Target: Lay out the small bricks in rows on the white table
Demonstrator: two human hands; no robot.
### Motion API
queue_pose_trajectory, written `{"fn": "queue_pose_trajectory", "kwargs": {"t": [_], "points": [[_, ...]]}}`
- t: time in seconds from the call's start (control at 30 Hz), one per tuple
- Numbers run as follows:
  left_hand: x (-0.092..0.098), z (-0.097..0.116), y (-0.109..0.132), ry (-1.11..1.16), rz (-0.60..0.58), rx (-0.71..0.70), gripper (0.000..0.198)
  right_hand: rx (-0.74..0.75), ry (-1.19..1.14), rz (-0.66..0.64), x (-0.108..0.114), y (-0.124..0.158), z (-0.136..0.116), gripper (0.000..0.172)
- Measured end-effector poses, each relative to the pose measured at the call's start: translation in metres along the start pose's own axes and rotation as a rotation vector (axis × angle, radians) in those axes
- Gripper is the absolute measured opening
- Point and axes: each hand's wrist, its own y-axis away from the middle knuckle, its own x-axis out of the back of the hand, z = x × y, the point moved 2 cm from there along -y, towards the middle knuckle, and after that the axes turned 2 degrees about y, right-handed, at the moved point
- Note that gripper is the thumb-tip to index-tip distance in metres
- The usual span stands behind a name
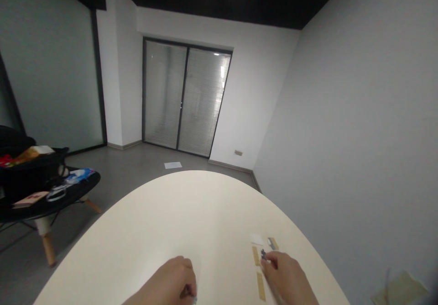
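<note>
At the lower right of the frame, your right hand (287, 275) pinches a small dark piece (263, 253) between thumb and forefinger, just above the pale round table (205, 204). Near your fingertips lie an upper tan strip (256, 255), a lower tan strip (261, 286), a white scrap (257, 239) and a tan-and-grey piece (273, 243). Your left hand (173, 278), at the bottom centre, is curled over the table; a greyish sliver (195, 300) shows at its fingers, but you cannot tell whether they grip it.
</note>
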Motion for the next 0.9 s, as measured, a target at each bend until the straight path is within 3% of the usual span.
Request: {"fn": "queue_pose_trajectory", "kwargs": {"t": [0.1, 0.23, 0.4, 0.5, 0.63, 0.7, 0.9], "points": [[0.003, 0.004, 0.001, 0.008, 0.014, 0.044, 0.027, 0.061, -0.078, 0.071, 0.003, 0.002, -0.009, 0.030], [0.011, 0.009, 0.001, 0.124, -0.124, 0.178, 0.023, 0.183, -0.203, 0.134, -0.004, 0.009, -0.029, 0.031], [0.014, 0.013, -0.001, 0.226, -0.190, 0.190, 0.026, 0.450, -0.216, 0.014, -0.025, 0.023, -0.062, 0.023], [0.004, 0.006, -0.004, 0.307, -0.134, 0.183, 0.026, 0.628, -0.211, -0.069, -0.039, 0.029, -0.076, 0.019], [-0.021, -0.010, -0.010, 0.525, 0.000, 0.180, 0.017, 0.847, -0.238, -0.045, -0.049, 0.036, -0.087, 0.024], [-0.031, -0.015, -0.013, 0.677, 0.057, 0.134, 0.014, 0.889, -0.266, -0.022, -0.051, 0.038, -0.091, 0.027], [-0.045, -0.024, -0.019, 1.007, 0.083, 0.078, 0.033, 0.970, -0.347, 0.013, -0.058, 0.041, -0.096, 0.026]]}}
